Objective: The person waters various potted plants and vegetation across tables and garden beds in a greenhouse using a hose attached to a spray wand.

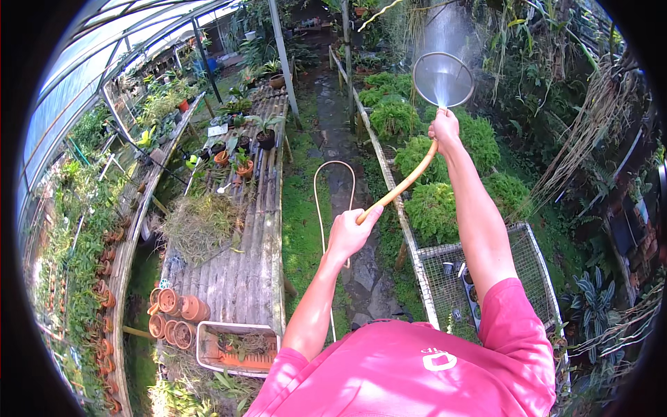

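An orange-yellow garden hose [404, 183] runs between my two hands. My left hand [346, 233] is closed around it at chest height, over the stone path. Farther out and higher, my right hand [445, 126] grips the hose close to its outlet. A spray of water [442, 93] leaves that end and fans out away from me. Behind the spray appears a round, rimmed mesh piece [458, 79]; what supports it cannot be told. A thinner-looking length of hose [316, 195] loops over the moss and path below my left hand.
Bushy green ferns [432, 208] stand along a wire-mesh bench [495, 260] on the right. On the left, a slatted bench [255, 224] bears terracotta pots [182, 307], a planter box [205, 352] and dry plant matter [203, 221]. Posts [284, 62] and hanging roots [583, 125] flank the path [333, 125].
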